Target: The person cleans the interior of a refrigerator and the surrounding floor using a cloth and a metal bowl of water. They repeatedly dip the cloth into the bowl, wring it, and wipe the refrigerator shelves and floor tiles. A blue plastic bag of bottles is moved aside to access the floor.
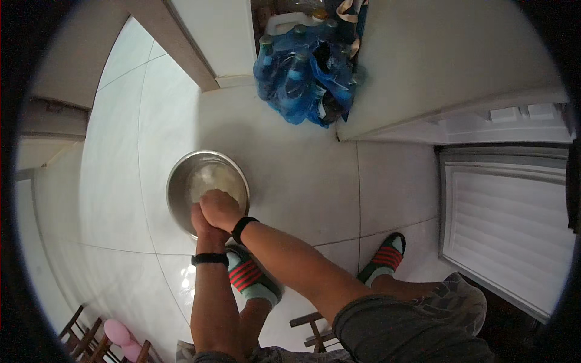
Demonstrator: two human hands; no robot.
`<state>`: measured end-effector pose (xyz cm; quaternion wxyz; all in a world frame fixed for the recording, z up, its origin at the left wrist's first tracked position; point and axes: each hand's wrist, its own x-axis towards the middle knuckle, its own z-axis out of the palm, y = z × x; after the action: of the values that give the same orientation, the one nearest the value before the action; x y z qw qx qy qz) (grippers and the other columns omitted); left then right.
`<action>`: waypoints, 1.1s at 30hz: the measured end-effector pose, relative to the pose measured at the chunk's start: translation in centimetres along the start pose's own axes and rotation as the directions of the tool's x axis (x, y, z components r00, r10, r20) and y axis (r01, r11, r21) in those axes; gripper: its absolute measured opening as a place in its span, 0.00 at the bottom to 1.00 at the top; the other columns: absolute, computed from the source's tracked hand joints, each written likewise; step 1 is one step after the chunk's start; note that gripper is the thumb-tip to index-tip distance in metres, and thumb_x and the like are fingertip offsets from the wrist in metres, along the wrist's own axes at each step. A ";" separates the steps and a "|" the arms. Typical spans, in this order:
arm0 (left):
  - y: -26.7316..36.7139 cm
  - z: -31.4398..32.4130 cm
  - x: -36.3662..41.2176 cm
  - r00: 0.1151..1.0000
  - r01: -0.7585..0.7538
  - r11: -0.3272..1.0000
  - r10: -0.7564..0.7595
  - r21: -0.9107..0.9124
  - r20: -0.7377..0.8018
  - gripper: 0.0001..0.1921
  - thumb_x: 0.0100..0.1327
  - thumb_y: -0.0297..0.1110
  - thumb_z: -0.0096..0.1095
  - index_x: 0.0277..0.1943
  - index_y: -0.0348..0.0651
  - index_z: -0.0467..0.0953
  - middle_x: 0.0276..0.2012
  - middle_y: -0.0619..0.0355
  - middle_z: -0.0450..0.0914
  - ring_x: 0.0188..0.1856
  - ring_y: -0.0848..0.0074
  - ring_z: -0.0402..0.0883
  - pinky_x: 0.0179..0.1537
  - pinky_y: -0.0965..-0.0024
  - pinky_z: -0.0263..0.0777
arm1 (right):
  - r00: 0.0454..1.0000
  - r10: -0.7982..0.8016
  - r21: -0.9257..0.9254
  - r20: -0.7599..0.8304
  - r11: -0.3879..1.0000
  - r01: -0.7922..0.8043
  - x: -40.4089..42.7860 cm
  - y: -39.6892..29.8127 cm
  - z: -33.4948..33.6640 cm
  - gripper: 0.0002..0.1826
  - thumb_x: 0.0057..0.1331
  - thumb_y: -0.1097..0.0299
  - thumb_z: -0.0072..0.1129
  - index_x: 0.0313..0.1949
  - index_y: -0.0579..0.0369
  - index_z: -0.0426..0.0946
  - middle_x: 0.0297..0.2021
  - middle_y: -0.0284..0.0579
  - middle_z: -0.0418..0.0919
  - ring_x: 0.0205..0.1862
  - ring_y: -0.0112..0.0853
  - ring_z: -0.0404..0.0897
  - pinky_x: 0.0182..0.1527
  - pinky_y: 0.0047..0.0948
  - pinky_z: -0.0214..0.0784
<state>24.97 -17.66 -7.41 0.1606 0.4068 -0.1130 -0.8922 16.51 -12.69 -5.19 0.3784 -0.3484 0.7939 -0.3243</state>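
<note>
A round stainless-steel basin [178,188] stands on the tiled floor in front of me. Inside it is a pale, whitish mass [213,177]; whether it is dough or cloudy liquid is unclear. My right hand [221,208] is curled over the basin's near side, its knuckles up. Close against it on the left is my left hand [204,224], partly covered by the right. The fingers of both hands are hidden, so anything in their grasp cannot be made out. Each wrist wears a black band.
Blue plastic bags [295,86] of bottles sit against the wall, by a white jug [286,22]. My feet in striped slides [247,274] are near the basin. Wooden furniture [93,338] with a pink object [119,333] is lower left. A white slatted panel [504,222] stands right.
</note>
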 end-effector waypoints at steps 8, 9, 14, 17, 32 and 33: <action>-0.4 3.8 -2.0 0.989 -0.067 0.997 0.072 0.043 -0.132 0.23 0.75 0.47 0.39 0.54 0.39 0.76 0.53 0.47 0.83 0.55 0.54 0.81 0.58 0.49 0.77 | 0.983 0.129 0.215 -0.131 0.972 -0.098 -0.6 -0.4 -1.1 0.21 0.73 0.60 0.47 0.37 0.64 0.84 0.42 0.67 0.85 0.47 0.59 0.85 0.52 0.54 0.79; -0.2 4.1 -2.3 0.987 -0.069 0.996 0.075 0.050 -0.142 0.23 0.75 0.47 0.39 0.54 0.39 0.76 0.53 0.47 0.82 0.55 0.54 0.81 0.58 0.49 0.77 | 0.987 0.127 0.221 -0.095 0.970 -0.103 -0.6 -0.4 -1.0 0.23 0.74 0.57 0.47 0.39 0.65 0.83 0.42 0.66 0.85 0.47 0.59 0.85 0.53 0.55 0.79; -0.8 4.1 -2.7 0.993 -0.048 0.994 0.058 0.101 -0.101 0.22 0.76 0.46 0.40 0.54 0.38 0.76 0.53 0.49 0.83 0.55 0.55 0.82 0.58 0.50 0.77 | 0.990 0.049 0.054 -0.133 0.998 -0.042 -0.8 0.1 -0.5 0.24 0.75 0.56 0.47 0.41 0.67 0.83 0.44 0.66 0.85 0.46 0.59 0.86 0.54 0.55 0.78; -0.6 4.3 -3.2 0.958 -0.252 0.952 0.271 0.174 -0.095 0.17 0.75 0.41 0.47 0.55 0.38 0.77 0.51 0.52 0.83 0.54 0.60 0.82 0.56 0.55 0.77 | 0.948 -0.111 0.142 -0.297 0.977 0.158 -1.9 0.3 -1.6 0.22 0.73 0.57 0.52 0.42 0.69 0.83 0.46 0.66 0.85 0.45 0.55 0.87 0.51 0.50 0.79; 6.5 9.6 -10.4 0.757 -0.449 0.491 0.653 0.747 0.026 0.17 0.75 0.46 0.66 0.55 0.42 0.81 0.48 0.63 0.84 0.50 0.76 0.81 0.53 0.65 0.75 | 0.959 -0.046 0.554 -0.279 0.808 0.200 -6.1 2.5 -10.1 0.09 0.69 0.72 0.67 0.47 0.62 0.84 0.38 0.51 0.89 0.41 0.37 0.88 0.48 0.35 0.79; 6.7 9.8 -10.6 0.746 -0.470 0.482 0.665 0.739 0.041 0.17 0.76 0.46 0.66 0.55 0.42 0.81 0.48 0.62 0.84 0.51 0.75 0.81 0.54 0.65 0.75 | 0.970 -0.026 0.567 -0.243 0.807 0.164 -6.0 2.5 -10.0 0.10 0.69 0.72 0.67 0.47 0.62 0.84 0.38 0.51 0.89 0.41 0.38 0.88 0.48 0.35 0.79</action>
<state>25.38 -19.16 8.46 0.2919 0.4831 -0.5547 -0.6114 10.34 -4.01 0.16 0.3585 -0.2165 0.6750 -0.6074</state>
